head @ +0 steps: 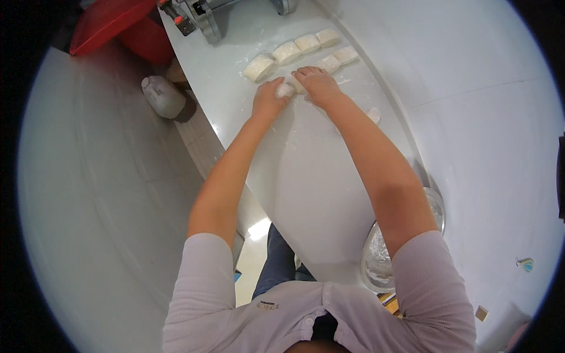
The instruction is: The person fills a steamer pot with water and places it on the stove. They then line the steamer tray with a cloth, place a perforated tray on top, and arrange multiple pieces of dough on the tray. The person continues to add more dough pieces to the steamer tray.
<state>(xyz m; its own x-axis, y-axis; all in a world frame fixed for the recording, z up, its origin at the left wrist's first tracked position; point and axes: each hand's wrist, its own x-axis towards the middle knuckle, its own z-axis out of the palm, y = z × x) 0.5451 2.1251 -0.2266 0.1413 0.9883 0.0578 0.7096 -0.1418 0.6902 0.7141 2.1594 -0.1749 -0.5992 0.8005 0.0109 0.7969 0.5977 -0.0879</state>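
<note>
My left hand point(268, 100) curls its fingers and thumb around a small floured dough piece point(284, 90) at the near-left end of a row. Beside it, my right hand point(319, 86) spans another dough piece point(299, 86) in that row, which its fingers and palm partly cover. Further along the same row lie two pale dough pieces point(329, 64). Behind runs a second row of thick cut dough pieces point(287, 53), dusted with flour; the leftmost dough piece point(259, 67) stands slightly apart. A dough scrap point(374, 115) shows past my right forearm.
The white worktop point(318, 189) is flour-speckled and meets a wall point(481, 132) on the right. A metal machine point(205, 20) stands at the far end. A metal bowl point(378, 260) with flour sits under my right arm. A plastic jug point(163, 96) and red plastic container point(117, 26) are left, off the worktop.
</note>
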